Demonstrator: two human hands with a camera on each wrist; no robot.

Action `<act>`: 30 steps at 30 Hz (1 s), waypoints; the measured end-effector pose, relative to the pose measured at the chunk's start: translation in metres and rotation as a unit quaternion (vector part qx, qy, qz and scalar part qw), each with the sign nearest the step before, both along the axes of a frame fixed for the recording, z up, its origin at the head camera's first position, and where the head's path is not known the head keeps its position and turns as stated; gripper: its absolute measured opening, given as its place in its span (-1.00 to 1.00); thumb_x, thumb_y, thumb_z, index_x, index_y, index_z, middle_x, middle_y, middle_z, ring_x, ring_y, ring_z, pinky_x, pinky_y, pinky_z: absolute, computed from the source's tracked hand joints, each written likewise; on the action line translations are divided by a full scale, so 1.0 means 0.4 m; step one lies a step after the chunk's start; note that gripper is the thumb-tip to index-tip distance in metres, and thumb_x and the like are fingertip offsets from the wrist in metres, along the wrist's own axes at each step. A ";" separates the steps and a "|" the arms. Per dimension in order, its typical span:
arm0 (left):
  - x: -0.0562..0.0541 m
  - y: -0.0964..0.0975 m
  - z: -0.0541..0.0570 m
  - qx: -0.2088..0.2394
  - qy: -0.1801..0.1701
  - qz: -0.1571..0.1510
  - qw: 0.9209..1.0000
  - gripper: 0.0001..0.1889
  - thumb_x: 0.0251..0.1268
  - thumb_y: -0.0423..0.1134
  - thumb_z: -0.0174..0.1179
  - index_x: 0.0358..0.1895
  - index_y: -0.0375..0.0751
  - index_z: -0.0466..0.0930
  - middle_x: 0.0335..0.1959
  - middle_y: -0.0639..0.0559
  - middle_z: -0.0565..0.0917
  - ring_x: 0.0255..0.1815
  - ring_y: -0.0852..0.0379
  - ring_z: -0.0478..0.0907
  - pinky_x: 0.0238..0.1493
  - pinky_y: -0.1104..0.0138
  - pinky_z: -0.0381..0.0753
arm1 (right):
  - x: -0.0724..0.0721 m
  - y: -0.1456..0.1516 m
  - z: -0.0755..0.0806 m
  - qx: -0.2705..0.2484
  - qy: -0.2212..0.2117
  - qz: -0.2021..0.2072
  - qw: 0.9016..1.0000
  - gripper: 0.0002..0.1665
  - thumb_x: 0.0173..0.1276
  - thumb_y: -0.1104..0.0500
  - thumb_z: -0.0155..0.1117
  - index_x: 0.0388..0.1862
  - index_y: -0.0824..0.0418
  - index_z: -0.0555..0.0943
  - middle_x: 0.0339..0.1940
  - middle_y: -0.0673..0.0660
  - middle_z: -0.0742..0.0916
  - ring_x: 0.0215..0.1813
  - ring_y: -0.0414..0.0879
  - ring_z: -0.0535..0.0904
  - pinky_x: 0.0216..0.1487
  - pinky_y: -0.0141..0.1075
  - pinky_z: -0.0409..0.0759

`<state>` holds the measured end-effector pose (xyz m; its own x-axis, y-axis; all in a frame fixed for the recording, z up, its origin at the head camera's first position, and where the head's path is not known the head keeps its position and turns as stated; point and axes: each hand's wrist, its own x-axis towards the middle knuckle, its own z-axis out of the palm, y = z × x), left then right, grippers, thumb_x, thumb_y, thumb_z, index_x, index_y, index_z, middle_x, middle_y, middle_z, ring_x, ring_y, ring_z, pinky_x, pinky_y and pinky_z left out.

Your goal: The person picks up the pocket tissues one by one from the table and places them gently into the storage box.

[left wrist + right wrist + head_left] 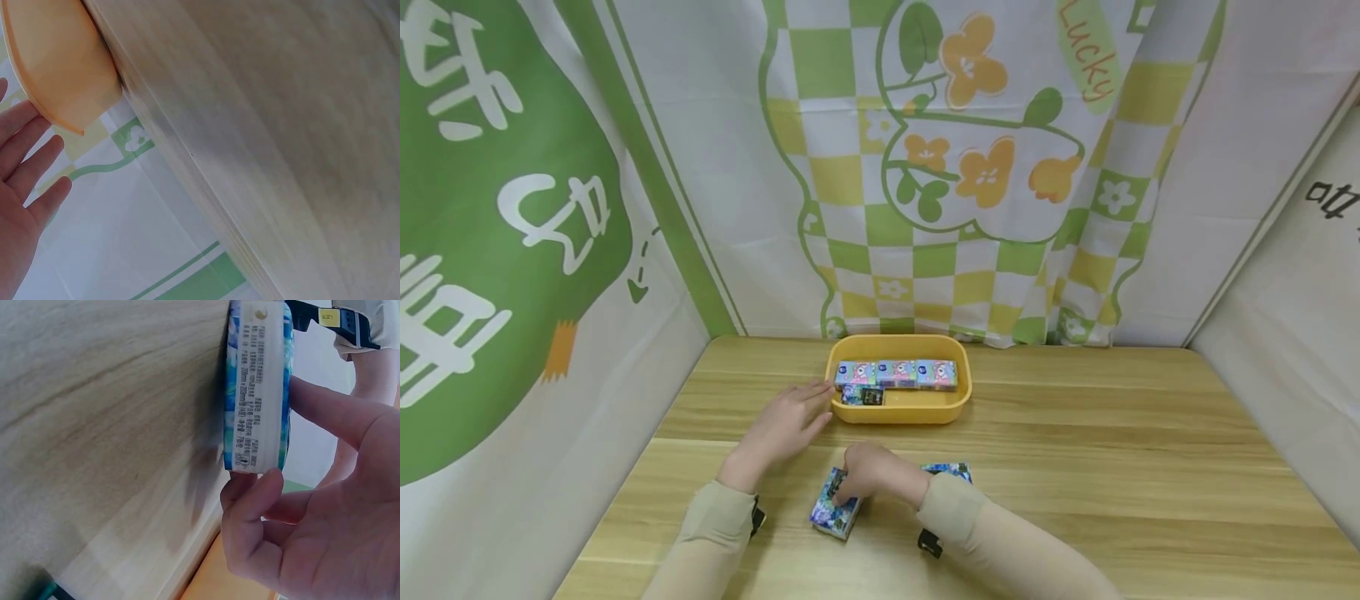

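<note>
My right hand [877,473] grips a blue floral pocket tissue pack [831,518] low over the table in front of the bin. In the right wrist view the pack's white printed side [257,394] faces the camera, with the thumb on one face and curled fingers at its end. Stretched out at the left end of a yellow plastic bin [917,414] is my left hand [784,425], fingertips right at the rim. Inside the bin, three pink-and-blue tissue packs [897,373] line the back; one blue floral pack [852,395] lies front left.
Another blue floral pack [953,470] lies on the wooden table [1097,433], partly hidden by my right forearm. Patterned green and white cloth [865,275] hangs right behind the bin, and printed cloth walls [677,283] flank the table on both sides.
</note>
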<state>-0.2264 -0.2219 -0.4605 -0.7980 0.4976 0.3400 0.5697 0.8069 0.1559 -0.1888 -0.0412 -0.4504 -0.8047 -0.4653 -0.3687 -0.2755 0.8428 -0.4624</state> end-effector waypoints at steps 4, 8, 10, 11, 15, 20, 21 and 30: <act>0.001 0.001 -0.002 0.005 -0.002 -0.002 1.000 -0.55 0.33 -0.17 0.15 0.24 -0.24 0.47 0.28 -0.13 0.49 0.29 -0.13 0.43 0.37 -0.08 0.29 | 0.001 0.000 0.003 0.008 0.001 0.005 1.000 -0.58 -0.03 -0.04 0.52 -0.62 0.13 0.46 -0.65 -0.04 0.48 -0.58 -0.18 0.33 -0.58 -0.39 0.34; 0.000 0.001 -0.002 0.008 -0.007 0.000 1.000 -0.55 0.34 -0.17 0.14 0.25 -0.24 0.46 0.28 -0.13 0.48 0.30 -0.13 0.42 0.37 -0.08 0.28 | 0.002 0.001 0.006 0.016 0.017 0.016 1.000 -0.55 -0.05 -0.07 0.52 -0.71 0.09 0.43 -0.70 -0.07 0.46 -0.58 -0.21 0.32 -0.55 -0.41 0.32; -0.001 0.001 -0.002 0.009 -0.008 0.000 1.000 -0.55 0.34 -0.17 0.14 0.25 -0.24 0.46 0.28 -0.13 0.48 0.30 -0.12 0.42 0.38 -0.08 0.28 | 0.002 0.003 0.007 0.010 0.023 0.019 0.999 -0.52 -0.07 -0.07 0.54 -0.75 0.08 0.40 -0.72 -0.09 0.43 -0.60 -0.22 0.30 -0.57 -0.42 0.29; -0.001 0.001 -0.002 0.008 -0.008 0.000 1.000 -0.55 0.35 -0.17 0.14 0.25 -0.24 0.46 0.28 -0.13 0.48 0.30 -0.12 0.42 0.37 -0.08 0.28 | 0.003 0.004 0.008 0.003 0.024 0.018 1.000 -0.51 -0.07 -0.06 0.54 -0.76 0.07 0.38 -0.74 -0.10 0.41 -0.61 -0.23 0.29 -0.58 -0.43 0.27; -0.002 0.001 -0.001 0.009 -0.008 -0.002 1.000 -0.55 0.34 -0.18 0.15 0.24 -0.25 0.46 0.28 -0.13 0.48 0.30 -0.12 0.42 0.37 -0.09 0.29 | 0.004 0.011 0.012 -0.026 0.021 0.015 0.999 -0.46 -0.08 -0.01 0.56 -0.80 0.05 0.32 -0.77 -0.12 0.35 -0.65 -0.25 0.24 -0.65 -0.46 0.21; -0.002 0.000 -0.003 0.013 -0.011 -0.002 1.000 -0.55 0.34 -0.18 0.15 0.25 -0.25 0.45 0.29 -0.15 0.47 0.31 -0.13 0.41 0.37 -0.10 0.27 | 0.004 0.021 0.028 -0.037 0.028 0.016 0.999 -0.59 -0.05 0.01 0.55 -0.75 0.11 0.49 -0.71 -0.11 0.47 -0.61 -0.25 0.31 -0.61 -0.47 0.30; -0.002 -0.001 -0.003 0.013 -0.011 -0.001 1.000 -0.55 0.34 -0.18 0.15 0.25 -0.25 0.45 0.29 -0.15 0.47 0.31 -0.14 0.41 0.38 -0.10 0.26 | 0.004 0.022 0.033 -0.038 0.027 0.013 0.999 -0.65 -0.04 0.02 0.54 -0.69 0.13 0.55 -0.66 -0.10 0.53 -0.57 -0.25 0.36 -0.58 -0.47 0.36; -0.002 0.000 -0.004 0.015 -0.008 -0.006 1.000 -0.56 0.33 -0.19 0.15 0.23 -0.26 0.47 0.28 -0.15 0.48 0.30 -0.14 0.42 0.36 -0.12 0.27 | -0.009 0.041 0.062 -0.052 0.044 -0.010 0.998 -0.72 -0.03 0.04 0.53 -0.40 0.14 0.68 -0.50 -0.06 0.65 -0.42 -0.19 0.49 -0.41 -0.38 0.49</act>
<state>-0.2273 -0.2218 -0.4620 -0.7970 0.4969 0.3433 0.5769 0.7946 0.1891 -0.1926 -0.0248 -0.4255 -0.8411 -0.4813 -0.2469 -0.3031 0.7974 -0.5218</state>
